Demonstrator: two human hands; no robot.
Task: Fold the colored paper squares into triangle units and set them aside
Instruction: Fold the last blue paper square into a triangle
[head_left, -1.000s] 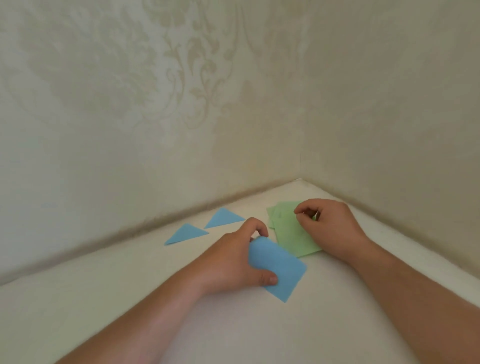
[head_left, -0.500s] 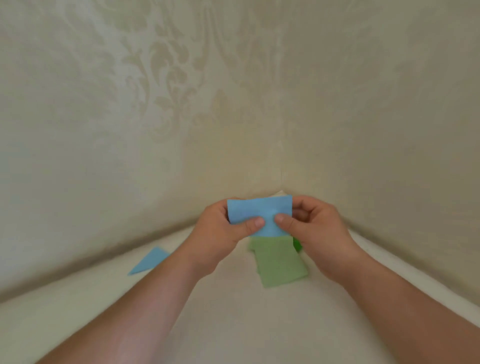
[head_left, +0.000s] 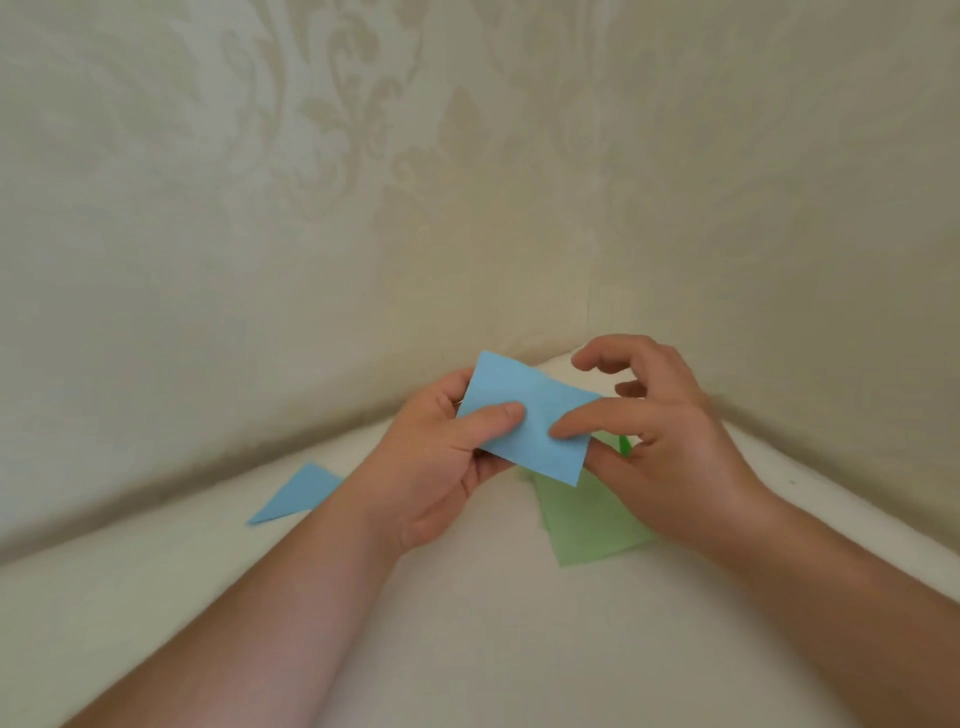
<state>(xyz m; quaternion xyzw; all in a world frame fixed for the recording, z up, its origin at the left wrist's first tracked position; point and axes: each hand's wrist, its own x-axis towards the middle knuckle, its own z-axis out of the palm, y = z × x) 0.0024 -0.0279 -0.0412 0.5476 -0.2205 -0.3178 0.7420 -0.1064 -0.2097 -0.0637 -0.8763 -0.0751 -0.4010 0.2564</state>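
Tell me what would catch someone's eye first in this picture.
A blue paper held up in the middle, pinched by the left hand and the right hand. Under it, green paper squares lie on the white surface, and a folded blue triangle lies to the left.

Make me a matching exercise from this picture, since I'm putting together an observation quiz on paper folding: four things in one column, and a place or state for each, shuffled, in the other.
Things
1. blue paper piece
2. blue triangle
3. green paper stack
4. right hand

Places or states
A. lying flat on the white surface, below and behind the hands
B. thumb pressed on the paper's right part, other fingers spread and raised
C. held up in the air between both hands
D. lying on the white surface, left of the left forearm

Pairs: 1-C, 2-D, 3-A, 4-B
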